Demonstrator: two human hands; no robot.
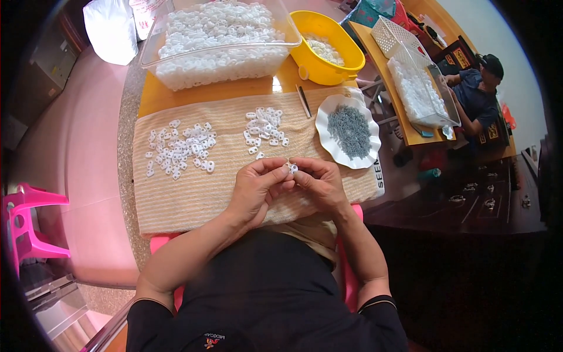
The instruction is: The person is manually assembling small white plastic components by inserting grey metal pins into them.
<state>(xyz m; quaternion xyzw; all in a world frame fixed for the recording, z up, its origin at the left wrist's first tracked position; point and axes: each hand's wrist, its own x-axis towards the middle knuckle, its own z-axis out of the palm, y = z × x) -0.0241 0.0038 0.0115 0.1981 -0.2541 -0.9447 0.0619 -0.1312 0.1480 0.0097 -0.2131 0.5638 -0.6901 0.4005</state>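
Observation:
Close to the towel's near edge, my left hand [261,186] and my right hand [319,180] meet fingertip to fingertip. Between them they pinch a small white plastic piece [292,168] with round holes. Fingers cover most of it, so any second part there is hidden. Just beyond lies a small pile of similar white plastic pieces [264,124], and a larger pile of white pieces [183,146] spreads to the left. Right of my hands, a white scalloped plate [324,132] holds a heap of small grey parts [350,130].
A striped towel [176,205] covers the table. Behind it stand a clear bin [226,51] of white pieces and a yellow tub [316,22]. Tweezers [304,101] lie near the plate. At right, a person [481,88] sits by another table. A pink stool [35,226] stands left.

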